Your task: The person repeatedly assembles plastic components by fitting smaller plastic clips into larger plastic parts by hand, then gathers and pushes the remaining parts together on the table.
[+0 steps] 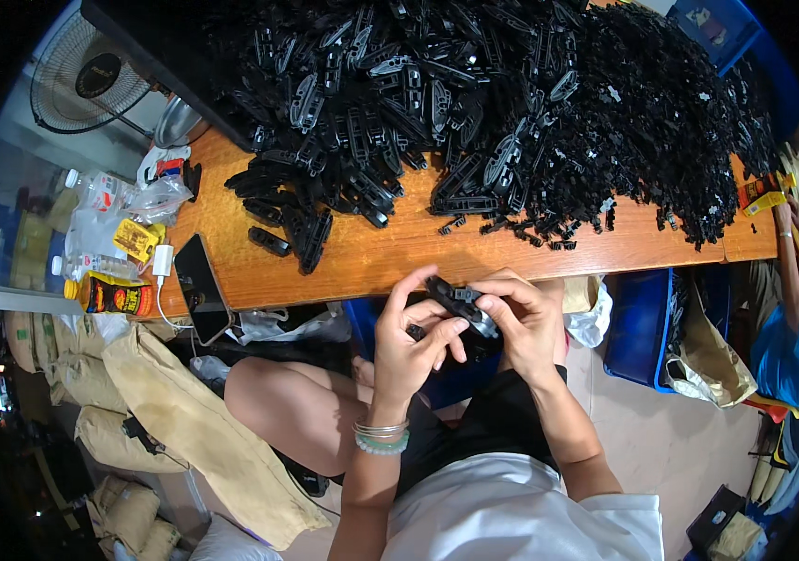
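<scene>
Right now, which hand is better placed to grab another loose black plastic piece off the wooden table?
Probably the left hand: only its fingertips steady the black plastic part, and the nearest loose black plastic pieces lie on its side of the wooden table. The right hand wraps the part.

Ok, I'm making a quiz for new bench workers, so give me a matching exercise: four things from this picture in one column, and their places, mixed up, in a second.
Things:
1. phone
2. black part
3. fan
4. bracelets

Places:
A. on the left wrist
B. held between both hands, below the table's near edge
C. beyond the table's far left corner
D. flat at the table's near left edge, cable plugged in

Pairs: 1-D, 2-B, 3-C, 4-A
</scene>
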Action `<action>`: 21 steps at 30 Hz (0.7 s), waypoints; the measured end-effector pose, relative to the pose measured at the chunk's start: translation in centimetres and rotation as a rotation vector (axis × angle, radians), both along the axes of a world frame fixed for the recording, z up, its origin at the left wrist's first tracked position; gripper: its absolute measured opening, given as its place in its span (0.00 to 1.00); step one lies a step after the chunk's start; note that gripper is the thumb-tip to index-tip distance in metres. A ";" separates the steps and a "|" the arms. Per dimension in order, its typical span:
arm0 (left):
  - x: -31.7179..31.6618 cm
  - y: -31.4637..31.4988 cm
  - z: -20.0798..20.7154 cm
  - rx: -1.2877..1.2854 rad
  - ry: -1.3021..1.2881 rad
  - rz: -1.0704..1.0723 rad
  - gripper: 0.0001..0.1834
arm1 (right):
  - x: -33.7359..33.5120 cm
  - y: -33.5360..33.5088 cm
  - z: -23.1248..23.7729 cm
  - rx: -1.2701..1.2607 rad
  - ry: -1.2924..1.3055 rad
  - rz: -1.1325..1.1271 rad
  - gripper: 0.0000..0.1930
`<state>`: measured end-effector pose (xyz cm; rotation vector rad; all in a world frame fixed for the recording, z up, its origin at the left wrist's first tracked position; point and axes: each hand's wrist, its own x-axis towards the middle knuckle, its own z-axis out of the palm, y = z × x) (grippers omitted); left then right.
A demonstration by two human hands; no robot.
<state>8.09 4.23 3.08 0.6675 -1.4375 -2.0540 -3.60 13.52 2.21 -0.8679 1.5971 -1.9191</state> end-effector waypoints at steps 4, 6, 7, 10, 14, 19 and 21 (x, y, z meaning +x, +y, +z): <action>0.4 -0.8 0.2 -0.011 -0.018 -0.087 0.20 | -0.8 0.8 0.4 -0.017 -0.085 0.061 0.06; 0.4 -0.6 1.1 0.063 0.015 -0.099 0.15 | -1.3 1.0 0.3 -0.018 -0.145 0.105 0.06; 0.4 -0.7 1.0 0.064 0.015 -0.100 0.15 | -1.4 1.0 0.4 -0.016 -0.145 0.104 0.06; 0.6 -0.5 0.9 -0.027 -0.078 -0.081 0.15 | -1.6 1.0 1.2 -0.006 0.021 0.122 0.05; 0.6 -0.4 1.1 -0.078 -0.139 -0.072 0.14 | -0.5 0.9 0.9 0.088 0.304 -0.038 0.07; 0.2 -0.1 1.1 -0.059 -0.161 -0.034 0.12 | -0.8 1.1 1.0 0.155 0.777 -0.113 0.12; -0.3 0.0 0.7 -0.160 -0.082 0.050 0.11 | -1.0 0.9 1.5 0.093 0.720 -0.049 0.13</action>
